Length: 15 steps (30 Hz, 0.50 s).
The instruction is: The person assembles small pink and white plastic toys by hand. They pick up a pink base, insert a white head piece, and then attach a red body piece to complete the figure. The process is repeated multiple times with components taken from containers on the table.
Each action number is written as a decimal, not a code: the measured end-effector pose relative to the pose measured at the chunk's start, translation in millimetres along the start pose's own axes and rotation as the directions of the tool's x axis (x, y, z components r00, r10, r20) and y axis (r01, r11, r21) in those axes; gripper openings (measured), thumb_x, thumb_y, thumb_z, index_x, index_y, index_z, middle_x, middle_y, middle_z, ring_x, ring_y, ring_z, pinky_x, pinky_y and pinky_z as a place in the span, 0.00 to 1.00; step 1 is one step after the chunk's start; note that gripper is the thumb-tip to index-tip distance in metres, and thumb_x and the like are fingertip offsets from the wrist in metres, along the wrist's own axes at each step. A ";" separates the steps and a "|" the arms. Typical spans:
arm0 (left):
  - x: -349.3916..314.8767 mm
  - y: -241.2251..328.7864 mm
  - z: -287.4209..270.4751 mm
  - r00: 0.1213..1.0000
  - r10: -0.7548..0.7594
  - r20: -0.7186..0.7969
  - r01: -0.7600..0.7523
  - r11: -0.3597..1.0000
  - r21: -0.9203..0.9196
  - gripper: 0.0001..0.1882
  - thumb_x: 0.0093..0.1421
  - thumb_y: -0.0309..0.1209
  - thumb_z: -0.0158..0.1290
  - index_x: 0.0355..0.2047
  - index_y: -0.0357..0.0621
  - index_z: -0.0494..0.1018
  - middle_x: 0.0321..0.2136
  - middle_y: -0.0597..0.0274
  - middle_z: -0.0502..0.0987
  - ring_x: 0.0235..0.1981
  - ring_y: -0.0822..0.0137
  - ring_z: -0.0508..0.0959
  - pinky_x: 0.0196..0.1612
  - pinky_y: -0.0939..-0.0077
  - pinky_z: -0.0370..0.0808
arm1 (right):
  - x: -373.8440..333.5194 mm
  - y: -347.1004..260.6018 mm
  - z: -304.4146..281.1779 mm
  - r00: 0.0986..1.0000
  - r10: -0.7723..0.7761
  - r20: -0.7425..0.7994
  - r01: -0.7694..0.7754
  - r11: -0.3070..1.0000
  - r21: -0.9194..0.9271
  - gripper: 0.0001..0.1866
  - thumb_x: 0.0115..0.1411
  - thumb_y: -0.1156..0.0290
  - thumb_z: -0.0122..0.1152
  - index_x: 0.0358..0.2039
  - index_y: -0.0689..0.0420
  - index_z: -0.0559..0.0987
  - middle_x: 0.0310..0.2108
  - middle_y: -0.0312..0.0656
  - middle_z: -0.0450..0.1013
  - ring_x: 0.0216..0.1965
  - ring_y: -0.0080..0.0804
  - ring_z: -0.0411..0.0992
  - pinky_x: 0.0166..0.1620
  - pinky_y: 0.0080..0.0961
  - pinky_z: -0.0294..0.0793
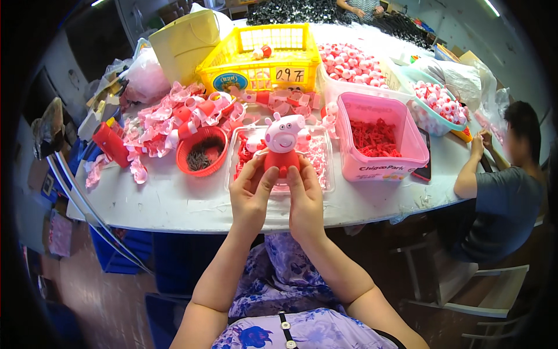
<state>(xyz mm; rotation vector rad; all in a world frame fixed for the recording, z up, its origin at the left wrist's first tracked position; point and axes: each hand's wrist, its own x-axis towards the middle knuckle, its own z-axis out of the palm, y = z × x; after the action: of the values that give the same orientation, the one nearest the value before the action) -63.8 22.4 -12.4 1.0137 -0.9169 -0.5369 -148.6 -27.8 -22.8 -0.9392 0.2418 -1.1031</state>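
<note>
We find both hands raised together above the near edge of the white table [174,203]. The left hand [251,195] is partly closed, thumb and fingers pinching the left side of the pig figure [283,142]; the right hand [305,198] is likewise partly closed on its right side, thumb against the red body. The figure stands upright between them, pink head uppermost, clear of the table and over the clear tray [321,168] of pink and red parts.

We judge the step in hand to be the fitting or checking of the figure's lower body. In our judgement any next move calls for a steady two-sided hold, lest the head tilt or come loose.

Outward: a red bowl [201,152] of dark small parts lies left of the tray, a pink tub [381,139] of red pieces right of it, a yellow basket [261,58] behind. A seated person [500,192] works at the table's right end.
</note>
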 end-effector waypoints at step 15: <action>20.2 4.7 10.5 0.988 -0.012 0.152 0.013 1.000 -0.009 0.30 0.62 0.25 0.52 0.62 0.33 0.53 0.53 0.52 0.68 0.53 0.66 0.71 0.55 0.70 0.68 | 26.1 -15.5 3.1 0.998 -0.065 0.017 0.065 0.998 0.003 0.21 0.68 0.60 0.48 0.54 0.62 0.66 0.46 0.38 0.69 0.47 0.21 0.67 0.52 0.19 0.65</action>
<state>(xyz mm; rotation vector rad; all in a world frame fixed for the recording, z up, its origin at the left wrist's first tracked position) -62.1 4.3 2.1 0.9802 -1.0428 -0.6356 -144.6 -50.1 -2.4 -0.9599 0.1969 -1.1542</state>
